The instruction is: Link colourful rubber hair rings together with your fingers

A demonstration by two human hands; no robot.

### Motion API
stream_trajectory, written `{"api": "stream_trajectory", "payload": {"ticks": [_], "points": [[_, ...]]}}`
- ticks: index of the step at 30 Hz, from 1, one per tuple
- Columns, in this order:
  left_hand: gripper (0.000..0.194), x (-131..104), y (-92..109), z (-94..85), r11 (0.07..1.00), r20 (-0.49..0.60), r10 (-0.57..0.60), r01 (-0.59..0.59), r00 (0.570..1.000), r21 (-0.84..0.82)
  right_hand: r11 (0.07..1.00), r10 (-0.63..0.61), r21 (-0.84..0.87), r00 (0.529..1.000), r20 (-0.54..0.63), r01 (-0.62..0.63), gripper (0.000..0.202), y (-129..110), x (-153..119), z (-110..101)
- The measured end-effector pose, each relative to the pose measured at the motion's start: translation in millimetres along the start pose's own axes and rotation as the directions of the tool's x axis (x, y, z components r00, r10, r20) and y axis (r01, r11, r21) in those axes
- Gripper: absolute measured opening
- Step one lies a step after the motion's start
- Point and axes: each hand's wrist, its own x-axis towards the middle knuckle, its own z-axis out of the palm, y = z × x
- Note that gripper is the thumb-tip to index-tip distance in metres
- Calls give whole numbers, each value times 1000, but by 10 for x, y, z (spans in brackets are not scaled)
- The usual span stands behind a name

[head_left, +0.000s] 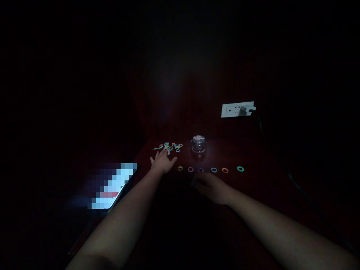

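Observation:
My left hand is stretched out with its fingers spread, its fingertips at the near edge of a loose pile of small coloured hair ties. A pale pink one shows right at the fingertips. My right hand is low over the dark red table, fingers curled and in shadow; what they hold, if anything, is hidden. Just beyond it, spaced hair ties form a row, from a yellow one through pink, purple, blue and orange to green at the right. Behind the row stands a lidded clear jar.
A lit screen, blurred into blocks, lies at the left beside my left forearm. On the wall at the right is a white socket plate with a plug in it. A dark cable runs down the right side. Surroundings are very dark.

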Motion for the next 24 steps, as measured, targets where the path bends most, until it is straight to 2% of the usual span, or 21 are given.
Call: {"api": "stream_trajectory", "payload": {"ticks": [5,8,14,24], "points": [[57,-2,-30,-48,993,-100,105,-109,989,-43,999,-23,-45,1000,-2,23,12,-2,-5,-14],[53,37,-121,-98,995,-136,81,-89,987,-54,997,-48,-55,999,0,48,11,19,-9,-14],[57,104,-249,-112,997,-162,-27,14,986,-77,998,-49,-35,999,5,49,11,31,-12,-8],[40,141,-303,-52,982,-191,52,-85,980,-169,999,-16,-47,1000,12,17,12,29,-23,-10]]}}
